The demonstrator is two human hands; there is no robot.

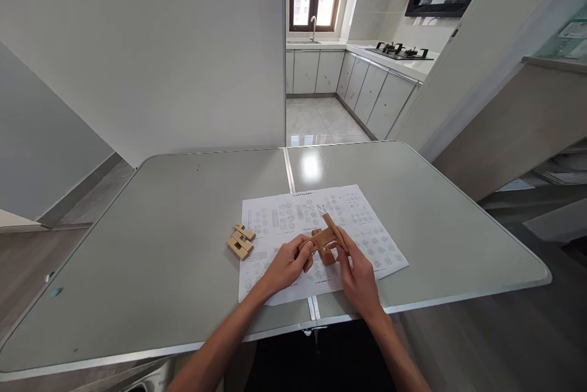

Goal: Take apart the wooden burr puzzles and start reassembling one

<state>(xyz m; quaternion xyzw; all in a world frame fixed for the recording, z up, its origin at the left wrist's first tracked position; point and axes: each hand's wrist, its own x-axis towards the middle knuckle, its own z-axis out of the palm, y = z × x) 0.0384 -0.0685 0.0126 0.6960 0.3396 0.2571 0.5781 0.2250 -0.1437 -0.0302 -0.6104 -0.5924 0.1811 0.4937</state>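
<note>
Crossed brown wooden puzzle pieces (328, 236) are held between my two hands, above a white printed sheet (378, 251). My left hand (290, 263) pinches the left end of the crosswise piece. On the other side, my right hand (356, 269) has its fingers closed round a long slanted stick at the right. One more brown piece (328, 255) sits below the crossing; whether it is joined to the others or lies on the sheet I cannot tell. Lighter wooden puzzle pieces (241, 241) lie together at the sheet's left edge, touched by neither hand.
The sheet lies across the seam of a grey folding table (183, 245) with a metal edge. A small green object (55, 292) is near the table's left edge. Beyond are a white wall (206, 62) and a kitchen counter with a gas stove (398, 51).
</note>
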